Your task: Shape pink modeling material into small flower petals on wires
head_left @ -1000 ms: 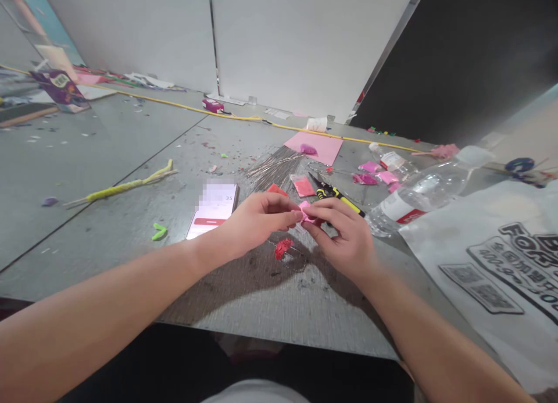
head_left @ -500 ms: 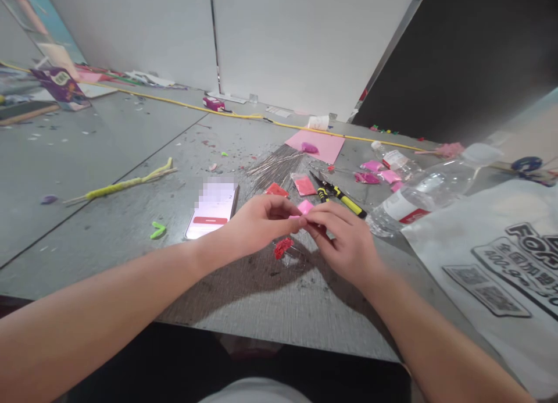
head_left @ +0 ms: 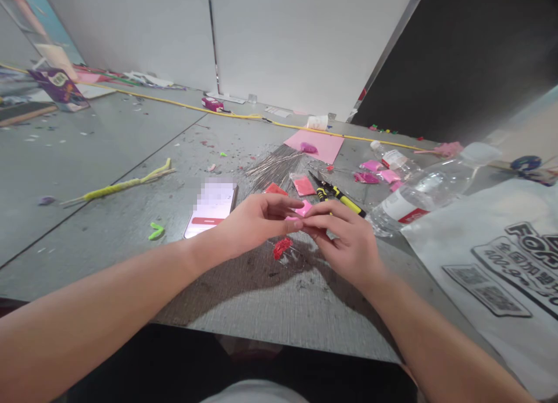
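Between the fingertips of both hands is a small lump of pink modelling clay, partly covered by the fingers. My left hand pinches it from the left, and my right hand meets it from the right with bent fingers. Just beyond the fingertips shows a bright pink piece; whether it lies on the table or is held, I cannot tell. Below the hands a crinkled red clay piece lies beside thin wires. Yellow-and-black pliers lie past my right hand, near a red clay packet.
A phone lies left of my left hand. Thin metal wires fan out behind, by a pink sheet. To the right are a large water bottle, pink packets and a white bag. A yellow-green fuzzy stem lies left.
The fingers have shifted slightly around the pink clay, with the left index finger lifted a little straighter. Nothing else on the table has visibly moved.
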`<state>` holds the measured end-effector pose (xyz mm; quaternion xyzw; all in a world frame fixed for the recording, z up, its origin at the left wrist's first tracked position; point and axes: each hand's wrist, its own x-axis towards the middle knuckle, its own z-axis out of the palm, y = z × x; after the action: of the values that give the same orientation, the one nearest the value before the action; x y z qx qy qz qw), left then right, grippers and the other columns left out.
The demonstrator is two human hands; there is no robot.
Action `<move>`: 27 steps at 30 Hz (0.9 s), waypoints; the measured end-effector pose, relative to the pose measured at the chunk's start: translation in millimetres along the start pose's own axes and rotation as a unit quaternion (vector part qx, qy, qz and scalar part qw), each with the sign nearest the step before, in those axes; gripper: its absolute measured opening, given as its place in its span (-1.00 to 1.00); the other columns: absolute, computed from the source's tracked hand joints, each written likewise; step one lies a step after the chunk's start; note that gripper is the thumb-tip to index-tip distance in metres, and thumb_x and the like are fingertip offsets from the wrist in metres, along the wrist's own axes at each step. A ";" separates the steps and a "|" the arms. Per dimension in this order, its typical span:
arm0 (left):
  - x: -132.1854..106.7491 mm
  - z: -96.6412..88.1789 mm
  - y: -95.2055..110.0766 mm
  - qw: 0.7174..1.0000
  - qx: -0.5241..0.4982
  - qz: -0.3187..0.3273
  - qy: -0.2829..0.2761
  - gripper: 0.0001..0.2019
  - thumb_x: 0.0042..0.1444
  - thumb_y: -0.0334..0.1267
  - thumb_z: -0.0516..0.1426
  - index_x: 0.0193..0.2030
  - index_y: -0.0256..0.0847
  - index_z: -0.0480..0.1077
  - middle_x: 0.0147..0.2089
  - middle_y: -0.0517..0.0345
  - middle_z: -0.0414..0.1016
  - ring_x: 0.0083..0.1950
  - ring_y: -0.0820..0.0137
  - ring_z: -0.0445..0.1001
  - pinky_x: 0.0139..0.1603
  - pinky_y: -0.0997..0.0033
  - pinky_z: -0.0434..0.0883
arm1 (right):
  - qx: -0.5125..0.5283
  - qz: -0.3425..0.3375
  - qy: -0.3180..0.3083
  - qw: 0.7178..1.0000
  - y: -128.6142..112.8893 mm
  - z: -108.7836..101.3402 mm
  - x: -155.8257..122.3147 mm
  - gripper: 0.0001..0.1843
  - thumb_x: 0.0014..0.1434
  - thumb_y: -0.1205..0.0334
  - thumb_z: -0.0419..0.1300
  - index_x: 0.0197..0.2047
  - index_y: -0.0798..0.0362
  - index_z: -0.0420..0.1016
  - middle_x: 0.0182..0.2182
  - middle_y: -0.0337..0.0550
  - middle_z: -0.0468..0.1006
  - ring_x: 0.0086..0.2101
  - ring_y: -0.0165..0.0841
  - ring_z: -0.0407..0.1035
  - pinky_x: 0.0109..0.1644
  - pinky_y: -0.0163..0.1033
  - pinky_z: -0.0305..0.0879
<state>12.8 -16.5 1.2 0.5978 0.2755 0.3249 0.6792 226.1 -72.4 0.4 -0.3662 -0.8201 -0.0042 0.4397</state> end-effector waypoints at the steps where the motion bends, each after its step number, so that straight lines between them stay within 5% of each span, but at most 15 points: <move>1: 0.2 -0.7 -0.3 1.000 -0.001 -0.003 -0.006 -0.58 0.11 -0.18 0.47 0.10 -0.17 0.65 0.02 0.03 0.73 0.06 0.27 0.67 0.19 0.19 0.54 | 0.002 -0.002 -0.003 1.000 -0.5 -0.7 0.1 -0.83 0.36 0.45 0.29 -0.13 0.00 0.67 -0.15 -0.09 0.68 -0.14 -0.30 0.60 -0.04 -0.19 0.56; 4: 0.0 -1.4 0.9 1.000 0.006 -0.003 -0.013 -0.65 0.12 -0.15 0.48 0.02 -0.19 0.68 0.00 0.03 0.74 0.04 0.29 0.67 0.18 0.22 0.55 | 0.029 0.029 -0.007 0.999 -3.7 -0.7 0.4 -0.83 0.38 0.41 0.29 -0.16 -0.03 0.68 -0.16 -0.11 0.71 -0.15 -0.29 0.62 -0.05 -0.17 0.57; 6: -0.7 -1.2 2.5 1.000 0.012 0.005 -0.010 -0.68 0.14 -0.14 0.46 0.00 -0.18 0.68 -0.02 0.05 0.74 0.03 0.30 0.67 0.16 0.24 0.54 | 0.055 0.108 0.001 0.993 -6.4 0.8 0.2 -0.87 0.38 0.35 0.30 -0.19 -0.04 0.68 -0.21 -0.14 0.74 -0.21 -0.28 0.64 -0.12 -0.17 0.57; 9: -1.2 -1.8 3.7 0.999 0.034 0.010 0.008 -0.69 0.17 -0.10 0.45 0.01 -0.15 0.68 -0.04 0.07 0.74 -0.01 0.32 0.67 0.08 0.29 0.54 | 0.105 0.265 0.026 0.958 -7.7 3.5 -1.0 -0.90 0.35 0.19 0.35 -0.21 -0.01 0.68 -0.34 -0.17 0.73 -0.43 -0.34 0.59 -0.36 -0.23 0.51; 12: -0.2 -3.9 2.3 0.997 0.071 0.007 0.025 -0.69 0.21 -0.07 0.42 0.03 -0.14 0.68 -0.05 0.09 0.74 -0.05 0.35 0.66 0.01 0.32 0.52 | 0.158 0.339 0.050 0.926 -4.3 5.3 -2.7 -0.84 0.28 0.10 0.41 -0.20 0.02 0.69 -0.37 -0.15 0.73 -0.49 -0.37 0.54 -0.43 -0.26 0.49; 15: 1.2 -5.2 0.0 0.996 0.079 0.003 0.030 -0.70 0.23 -0.07 0.41 0.02 -0.14 0.67 -0.06 0.09 0.74 -0.06 0.36 0.65 -0.01 0.33 0.51 | 0.187 0.331 0.051 0.924 -0.5 6.6 -3.8 -0.84 0.23 0.13 0.46 -0.16 0.00 0.71 -0.29 -0.12 0.75 -0.38 -0.33 0.60 -0.35 -0.24 0.54; 24: 0.3 -2.3 2.1 0.994 0.103 -0.023 0.018 -0.67 0.18 -0.15 0.42 0.05 -0.20 0.62 -0.09 0.04 0.73 -0.08 0.33 0.67 -0.05 0.33 0.54 | 0.121 0.171 -0.012 0.978 -1.6 5.5 0.4 -0.94 0.28 0.29 0.42 -0.22 -0.07 0.74 -0.25 -0.16 0.73 -0.25 -0.31 0.59 -0.20 -0.21 0.51; 27: -0.6 -2.5 3.5 0.992 0.125 -0.026 0.021 -0.61 0.15 -0.07 0.44 0.05 -0.20 0.63 -0.06 -0.01 0.73 -0.06 0.28 0.67 -0.05 0.28 0.55 | 0.110 0.221 -0.029 0.969 0.7 2.0 0.9 -0.88 0.32 0.19 0.39 -0.29 -0.02 0.66 -0.34 -0.17 0.69 -0.34 -0.33 0.56 -0.29 -0.22 0.46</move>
<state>10.1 -15.0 4.3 0.6636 0.3436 0.2830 0.6012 224.7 -70.7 -0.4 -0.4881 -0.7264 0.1934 0.4435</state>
